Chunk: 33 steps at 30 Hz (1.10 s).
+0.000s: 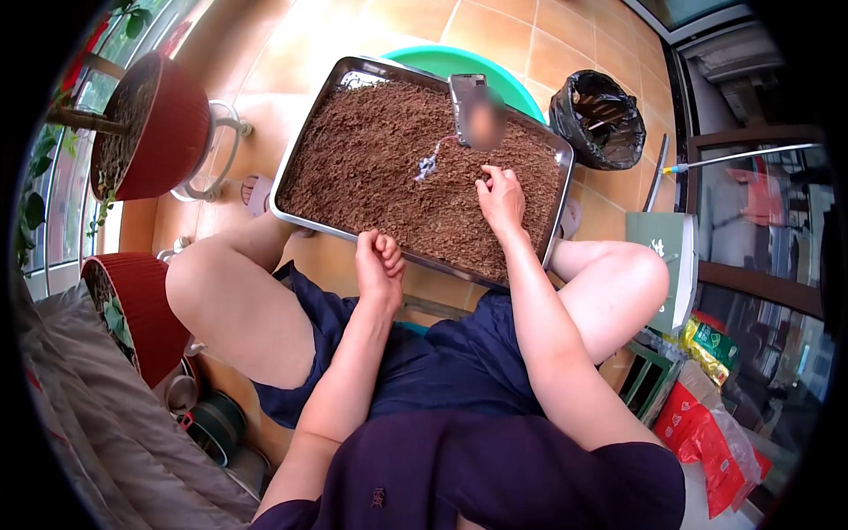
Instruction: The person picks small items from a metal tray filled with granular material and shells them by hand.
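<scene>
A metal tray (565, 181) full of loose brown soil (380, 146) lies in front of my knees. My left hand (380, 263) is curled closed at the tray's near edge; whatever it may hold is hidden. Over the right part of the soil is my right hand (502, 199), its thumb and fingertips bent close together, with anything between them too small to make out. A phone (468, 95) rests at the tray's far side, partly blurred, and a thin cord with a small pale bluish piece (427, 167) lies on the soil below it.
Behind the tray is a green basin (521, 91), with a black-bagged bin (599, 119) to its right. Red plant pots (168, 128) stand on the left. A green box or book (662, 265) and a red plastic bag (707, 442) are at the right.
</scene>
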Available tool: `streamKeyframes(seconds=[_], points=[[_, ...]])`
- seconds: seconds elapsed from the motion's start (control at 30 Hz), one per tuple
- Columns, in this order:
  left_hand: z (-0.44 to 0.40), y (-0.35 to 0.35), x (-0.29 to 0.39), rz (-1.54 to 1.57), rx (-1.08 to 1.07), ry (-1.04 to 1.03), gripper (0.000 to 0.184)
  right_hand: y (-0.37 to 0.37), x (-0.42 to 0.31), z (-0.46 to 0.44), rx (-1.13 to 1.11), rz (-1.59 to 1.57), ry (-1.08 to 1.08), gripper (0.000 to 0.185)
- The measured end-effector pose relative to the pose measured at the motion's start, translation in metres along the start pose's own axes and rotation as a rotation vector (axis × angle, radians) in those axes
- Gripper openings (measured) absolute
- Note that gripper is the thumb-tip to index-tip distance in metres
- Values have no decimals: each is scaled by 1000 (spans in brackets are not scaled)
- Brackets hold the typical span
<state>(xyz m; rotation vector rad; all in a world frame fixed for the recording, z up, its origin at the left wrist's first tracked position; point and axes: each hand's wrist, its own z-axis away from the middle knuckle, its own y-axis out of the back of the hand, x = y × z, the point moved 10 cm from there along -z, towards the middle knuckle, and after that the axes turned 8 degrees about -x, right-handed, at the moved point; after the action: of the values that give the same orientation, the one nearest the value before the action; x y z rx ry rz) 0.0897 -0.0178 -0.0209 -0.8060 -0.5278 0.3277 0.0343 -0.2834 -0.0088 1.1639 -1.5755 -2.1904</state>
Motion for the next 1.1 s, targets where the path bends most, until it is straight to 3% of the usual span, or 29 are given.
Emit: streamKeyframes(seconds=[0.07,0.17,0.23,0.37,0.5,0.63,0.77,0.9,1.1], points=[[-3,27,-5,-2,138,21,26,-11,-16,6,-60,24,35,12],[-5,24,-8,-48,162,35,27,-20,-42,24,-89,-11,102,4],[-6,19,-7,-90,152,11,26,-26,-48,33,-99,-87,92,5],[-4,19,-7,-138,163,6,26,-29,-79,41,-39,-87,324,7],[-3,23,-6,-154,205,18,22,-47,-85,35,-99,111,376,12],[-1,22,-4,-164,212,19,22,-39,-76,39,-72,81,317,7],[-2,19,-9,-153,198,18,22,-37,-42,36,-132,-145,69,14],[-2,18,-14,-144,203,29,22,-41,-18,36,-156,-316,0,19],[3,21,-13,-137,193,36,21,-33,-78,41,-128,-166,251,16]])
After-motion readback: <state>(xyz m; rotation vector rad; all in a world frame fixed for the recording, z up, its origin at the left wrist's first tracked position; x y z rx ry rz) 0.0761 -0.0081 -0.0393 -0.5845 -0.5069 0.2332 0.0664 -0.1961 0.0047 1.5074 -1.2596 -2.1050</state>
